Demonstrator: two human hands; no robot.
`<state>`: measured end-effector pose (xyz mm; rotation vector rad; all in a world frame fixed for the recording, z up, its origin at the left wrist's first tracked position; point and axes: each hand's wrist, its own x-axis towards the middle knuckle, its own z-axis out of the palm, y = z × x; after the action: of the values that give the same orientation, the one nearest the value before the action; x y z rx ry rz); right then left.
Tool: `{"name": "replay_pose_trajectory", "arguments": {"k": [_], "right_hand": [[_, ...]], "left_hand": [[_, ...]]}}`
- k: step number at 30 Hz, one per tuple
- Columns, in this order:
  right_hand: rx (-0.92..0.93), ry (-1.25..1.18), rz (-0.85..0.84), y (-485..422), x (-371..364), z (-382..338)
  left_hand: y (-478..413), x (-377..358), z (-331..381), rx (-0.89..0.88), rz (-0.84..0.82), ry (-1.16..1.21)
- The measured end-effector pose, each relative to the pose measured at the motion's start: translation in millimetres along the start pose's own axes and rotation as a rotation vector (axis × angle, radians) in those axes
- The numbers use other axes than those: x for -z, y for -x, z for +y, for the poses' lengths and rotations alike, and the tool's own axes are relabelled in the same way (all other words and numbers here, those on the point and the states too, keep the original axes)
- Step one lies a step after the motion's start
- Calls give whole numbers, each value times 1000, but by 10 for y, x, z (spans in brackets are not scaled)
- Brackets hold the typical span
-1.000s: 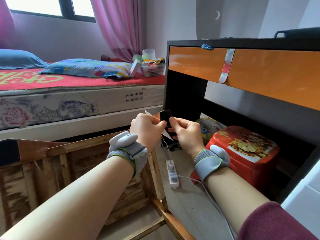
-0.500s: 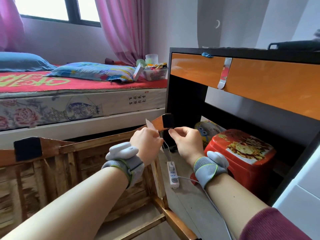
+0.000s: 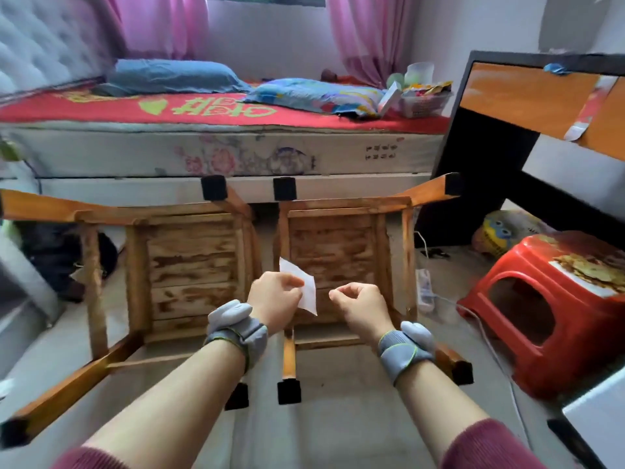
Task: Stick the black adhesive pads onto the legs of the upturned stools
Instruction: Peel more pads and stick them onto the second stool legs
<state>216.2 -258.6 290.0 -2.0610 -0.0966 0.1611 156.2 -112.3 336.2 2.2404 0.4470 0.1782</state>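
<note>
Two upturned stools (image 3: 331, 252) on the floor show black pads (image 3: 284, 188) on most visible legs. Left hand (image 3: 275, 296) pinches bare backing paper (image 3: 307, 292); right hand (image 3: 358, 306) curls empty. Next, seemingly: drop it, fetch another pad.

Your stools (image 3: 189, 258) are orange-brown wood, blotched with darker brown — the pads (image 3: 213, 187) on their leg ends are black. The paper slip (image 3: 308, 292) in your left hand (image 3: 275, 297) is white. Your wristbands (image 3: 236, 330) are grey edged in green, your sleeves (image 3: 480, 448) maroon. The plastic stool (image 3: 554, 316) is red with a yellow flower print — the curtains (image 3: 365, 32) pink.
</note>
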Motion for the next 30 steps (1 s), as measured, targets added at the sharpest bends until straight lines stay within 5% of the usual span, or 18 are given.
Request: {"name": "replay_pose_trajectory", "arguments": {"k": [9, 20, 30], "right_hand": [[70, 216, -319, 818, -1251, -357], [425, 457, -605, 1395, -3080, -722], [673, 661, -720, 1559, -3995, -1001]], "left_hand": [[668, 1148, -1332, 243, 83, -19], [1179, 2163, -2736, 539, 534, 239], [1977, 2539, -3565, 746, 906, 37]]}}
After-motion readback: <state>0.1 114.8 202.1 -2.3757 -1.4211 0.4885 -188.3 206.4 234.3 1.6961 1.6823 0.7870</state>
